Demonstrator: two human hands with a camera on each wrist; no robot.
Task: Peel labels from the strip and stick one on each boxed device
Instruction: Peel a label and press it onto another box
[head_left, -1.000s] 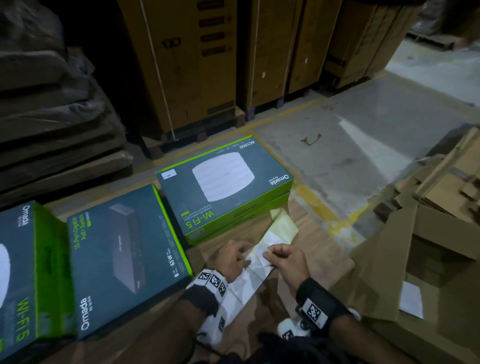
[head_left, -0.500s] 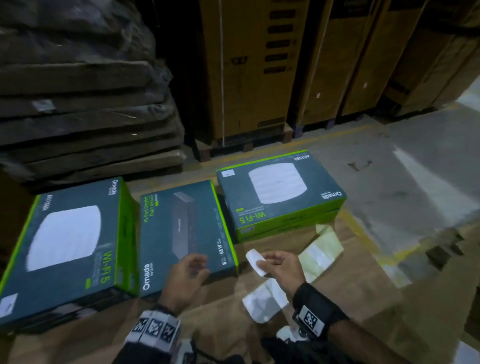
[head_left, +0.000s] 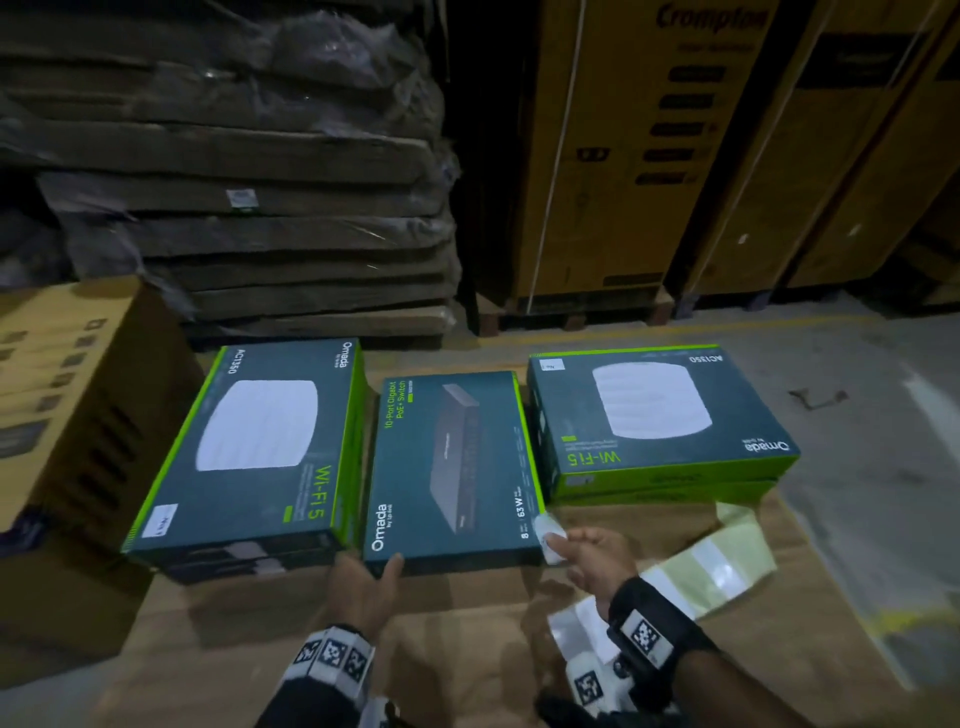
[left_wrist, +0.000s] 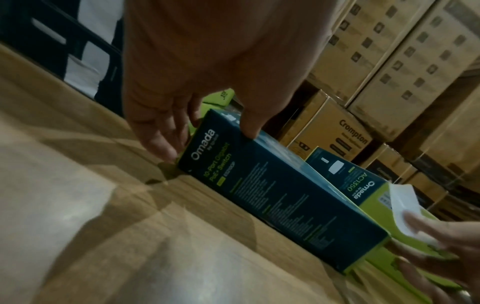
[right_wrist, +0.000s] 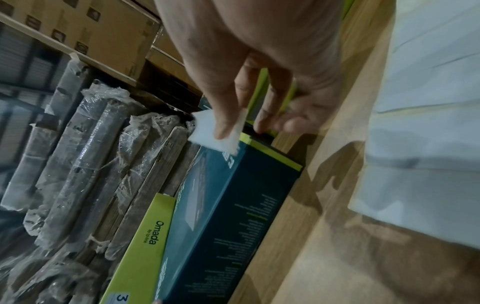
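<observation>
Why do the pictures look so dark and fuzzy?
Head view: dim warehouse light, and the print on the switch box is smeared. Left wrist view: the left hand is a big soft blur up close. Right wrist view: the white label is soft-edged, and the shelves behind lean.

Switch box (head_left: 452, 467): dark teal, lime-green edges, white and green lettering.
Wi-Fi boxes (head_left: 260, 441): dark teal, lime trim, white disc printed on top.
Label (head_left: 549, 530): plain white.
Strip (head_left: 717, 571): pale yellow-green backing, white patches.
Cartons (head_left: 623, 156): brown, black print.
</observation>
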